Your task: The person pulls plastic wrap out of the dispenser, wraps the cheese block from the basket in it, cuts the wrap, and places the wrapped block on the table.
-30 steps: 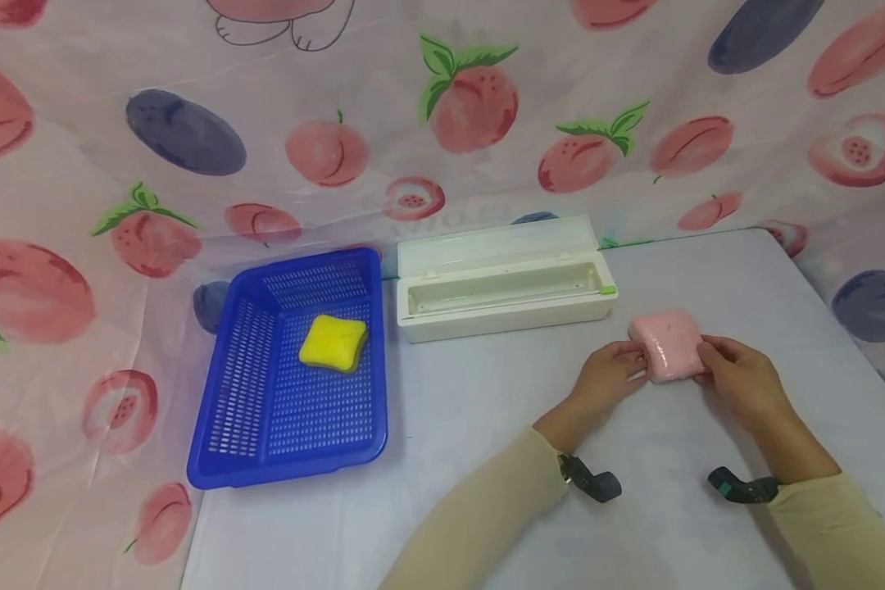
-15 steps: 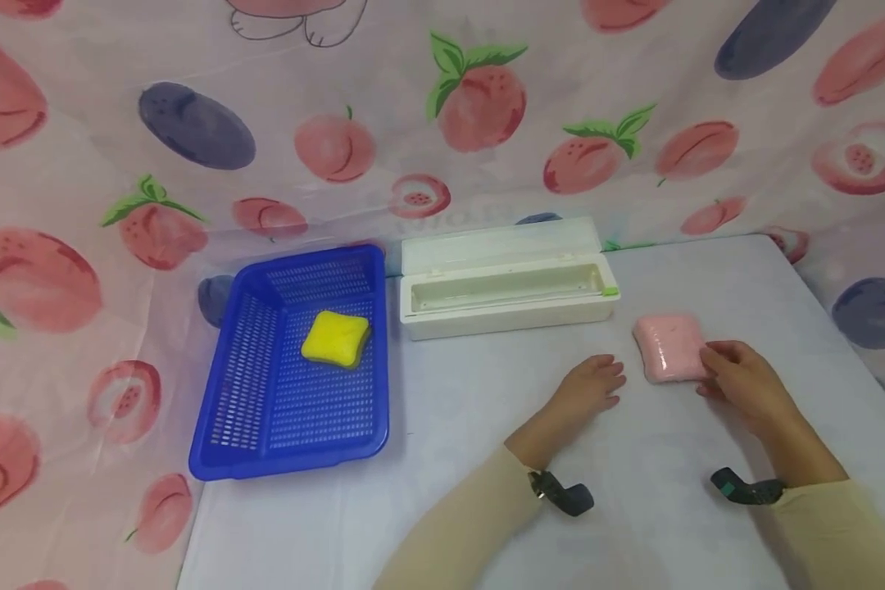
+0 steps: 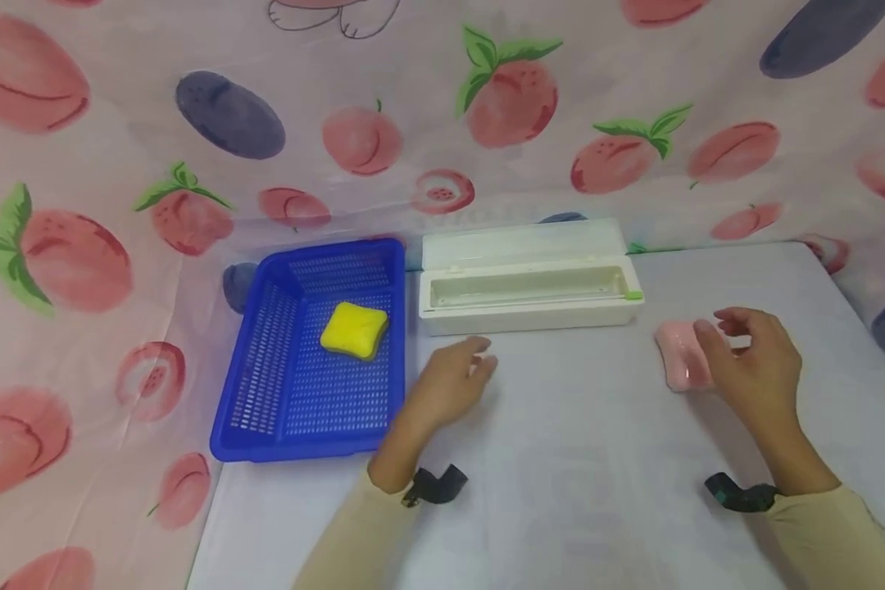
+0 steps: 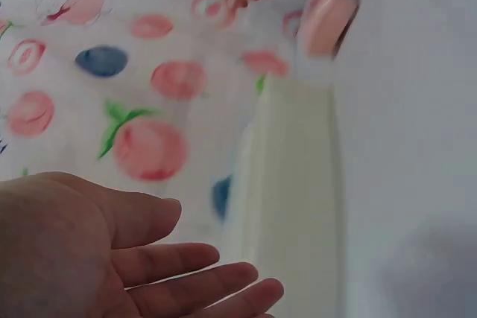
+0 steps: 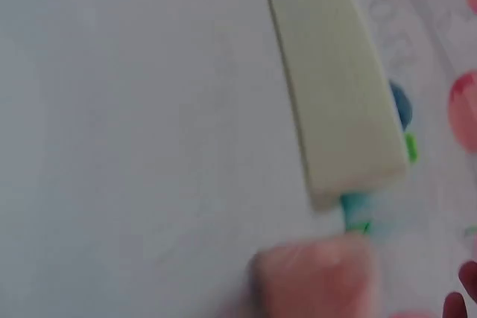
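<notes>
On the right of the table lies a pink sponge (image 3: 677,352) with a shiny, film-like surface. My right hand (image 3: 760,373) hovers over its right side, thumb and fingers apart, and hides part of it. Between that hand and the sponge no grip shows. The right wrist view catches the sponge (image 5: 320,284) blurred at its bottom edge. Farther left, my left hand (image 3: 446,385) holds nothing and is beside the right wall of the blue basket (image 3: 332,406). Its fingers are relaxed and fairly straight in the left wrist view. A yellow sponge (image 3: 354,330) rests inside the basket.
A long white box (image 3: 531,318) with its clear lid (image 3: 524,244) raised stands at the back, between basket and pink sponge. Behind the white table (image 3: 575,459) hangs a fruit-print cloth (image 3: 383,49). A green tab (image 3: 634,295) marks the box's right end.
My left hand has let go of the pink sponge and moved left to the basket's side. My right hand has released the sponge's right edge and risen over it. The head view has shifted slightly.
</notes>
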The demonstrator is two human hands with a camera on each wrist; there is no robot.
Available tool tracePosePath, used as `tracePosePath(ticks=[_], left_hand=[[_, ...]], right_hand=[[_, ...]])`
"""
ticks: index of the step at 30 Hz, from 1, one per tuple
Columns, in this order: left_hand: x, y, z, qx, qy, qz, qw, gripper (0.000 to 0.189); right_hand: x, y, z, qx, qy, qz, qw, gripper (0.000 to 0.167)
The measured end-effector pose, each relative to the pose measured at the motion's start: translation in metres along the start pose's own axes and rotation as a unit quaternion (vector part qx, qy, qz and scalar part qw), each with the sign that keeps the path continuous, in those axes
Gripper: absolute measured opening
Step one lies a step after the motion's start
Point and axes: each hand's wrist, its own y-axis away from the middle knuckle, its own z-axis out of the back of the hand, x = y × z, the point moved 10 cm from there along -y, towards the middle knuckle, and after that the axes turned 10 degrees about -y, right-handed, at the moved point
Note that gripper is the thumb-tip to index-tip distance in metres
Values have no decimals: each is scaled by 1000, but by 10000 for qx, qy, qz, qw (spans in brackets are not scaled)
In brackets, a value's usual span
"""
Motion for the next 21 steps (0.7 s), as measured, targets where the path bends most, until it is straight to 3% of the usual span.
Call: tracePosePath(ticks=[4, 6, 9, 12, 16, 19, 21], left_hand=[[10, -17, 54, -189, -542, -120, 9983, 42], [13, -31, 70, -111, -844, -294, 9959, 41], [17, -56, 83, 110, -1308, -617, 9894, 40], [18, -80, 84, 385, -1648, -987, 9806, 40], [23, -105, 71, 919, -1704, -1285, 9726, 40], [30, -115, 58, 1275, -1662, -1351, 9684, 41], [34, -117, 52, 1440, -1632, -1366, 9664, 42]], right_hand=[[48, -21, -34, 984, -133, 832, 9916, 41], [68, -32, -54, 1556, -140, 1145, 9811, 40], [90, -48, -88, 2324, -53, 1473, 9614, 39], [101, -60, -122, 3135, 292, 1622, 9352, 42], [102, -67, -163, 4083, 773, 1641, 8947, 52], [100, -64, -186, 4631, 922, 1650, 8659, 58], [99, -61, -197, 4859, 938, 1685, 8525, 58]])
